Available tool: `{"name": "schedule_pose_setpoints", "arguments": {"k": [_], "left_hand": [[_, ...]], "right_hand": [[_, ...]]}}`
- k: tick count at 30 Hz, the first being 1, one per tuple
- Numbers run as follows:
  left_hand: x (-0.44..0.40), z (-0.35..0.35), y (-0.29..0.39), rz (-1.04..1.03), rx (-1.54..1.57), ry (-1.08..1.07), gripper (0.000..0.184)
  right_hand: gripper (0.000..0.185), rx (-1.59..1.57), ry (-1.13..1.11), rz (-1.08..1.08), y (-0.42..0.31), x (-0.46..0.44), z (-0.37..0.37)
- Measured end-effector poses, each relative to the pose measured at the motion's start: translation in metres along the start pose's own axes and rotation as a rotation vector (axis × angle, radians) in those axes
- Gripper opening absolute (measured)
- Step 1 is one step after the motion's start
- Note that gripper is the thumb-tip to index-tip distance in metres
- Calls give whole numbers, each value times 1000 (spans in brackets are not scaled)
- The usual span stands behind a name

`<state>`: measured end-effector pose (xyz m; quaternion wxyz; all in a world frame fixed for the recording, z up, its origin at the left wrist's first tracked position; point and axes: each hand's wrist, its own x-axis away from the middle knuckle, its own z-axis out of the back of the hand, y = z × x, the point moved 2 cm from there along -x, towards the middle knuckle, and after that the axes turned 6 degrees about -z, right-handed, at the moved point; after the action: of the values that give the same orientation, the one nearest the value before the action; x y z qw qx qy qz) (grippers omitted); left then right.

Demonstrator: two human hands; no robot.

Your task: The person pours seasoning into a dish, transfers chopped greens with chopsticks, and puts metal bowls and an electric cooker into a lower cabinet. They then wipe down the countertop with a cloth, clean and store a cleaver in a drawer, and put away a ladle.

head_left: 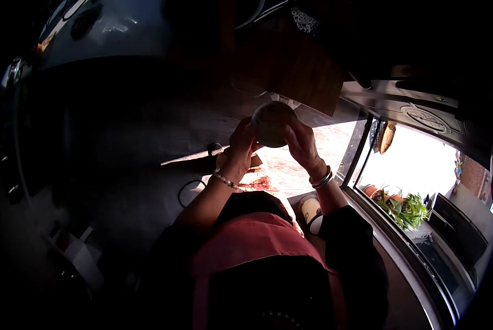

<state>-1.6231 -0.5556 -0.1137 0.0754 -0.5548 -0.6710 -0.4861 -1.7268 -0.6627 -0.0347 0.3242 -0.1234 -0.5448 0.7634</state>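
Observation:
A round, dull greenish bowl-like thing [273, 125] is held up in front of my body, in shadow; its exact kind is hard to make out. My left hand [243, 136] is closed on its left edge, with a beaded bracelet at the wrist. On the opposite side, my right hand [301, 145] grips the right edge, its fingers lying over the surface; bangles circle that wrist. Below the hands, a red apron [257, 234] covers my front.
A wooden cabinet or table corner [312, 82] juts in just beyond the hands. To the right is an open door frame [362, 151], with potted plants [408, 210] outside. Bright sunlight falls on the floor [326, 146]. At lower left stands a pale box-like object [81, 256].

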Motion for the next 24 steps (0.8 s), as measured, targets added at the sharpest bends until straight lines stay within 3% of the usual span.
{"name": "schedule_pose_setpoints", "arguments": {"k": [3, 6, 9, 13, 16, 19, 21, 23, 24], "left_hand": [[13, 7, 7, -12, 66, -107, 41], [25, 12, 16, 49, -2, -173, 46], [38, 11, 25, 0, 12, -226, 46], [49, -3, 41, -78, 85, -267, 44], [28, -18, 50, -88, -10, -216, 43], [21, -66, 76, -236, -72, -157, 42], [10, -90, 89, -221, -182, -91, 37], [-9, -104, 93, -196, -270, -119, 34], [-17, -108, 93, -208, -340, -87, 32]], "right_hand": [[23, 150, -73, 223, -20, 18, 5], [23, 284, -150, 240, -34, 39, 18], [22, 221, -19, 284, -52, 55, 36], [18, 23, 133, 49, -59, 68, 63], [28, -711, 205, 89, -60, 56, 72], [26, -962, 346, 23, -48, 33, 84], [25, -660, 450, 36, -45, 12, 95], [25, -684, 470, 42, -36, -12, 109], [26, -856, 439, 45, -28, -28, 116]]}}
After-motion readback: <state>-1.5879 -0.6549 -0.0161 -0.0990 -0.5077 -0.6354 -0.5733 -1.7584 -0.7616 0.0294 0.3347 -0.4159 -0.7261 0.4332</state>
